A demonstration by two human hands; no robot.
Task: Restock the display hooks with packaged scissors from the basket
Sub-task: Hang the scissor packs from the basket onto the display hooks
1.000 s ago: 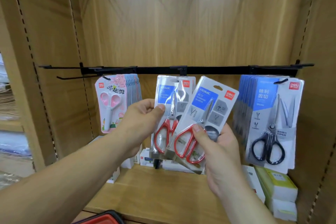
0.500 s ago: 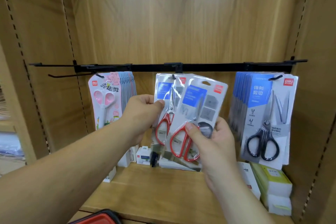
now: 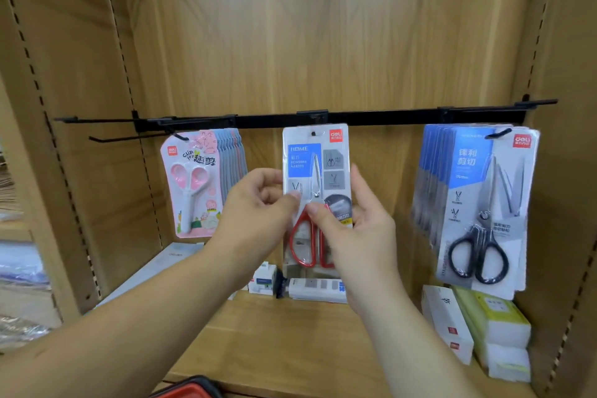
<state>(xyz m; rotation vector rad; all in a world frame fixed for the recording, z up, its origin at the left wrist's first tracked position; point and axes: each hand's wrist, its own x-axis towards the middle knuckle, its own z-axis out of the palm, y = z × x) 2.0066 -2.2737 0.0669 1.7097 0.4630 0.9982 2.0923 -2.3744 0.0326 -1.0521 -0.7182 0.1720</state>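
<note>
Straightened red-scissors pack (image 3: 315, 152) hangs upright, left hand (image 3: 258, 213) and right hand (image 3: 358, 236) pinching edges.

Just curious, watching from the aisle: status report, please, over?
Left hand and right hand both pinch the red-handled scissors pack. Pack upright at the middle hook. Nothing in the way.
</note>
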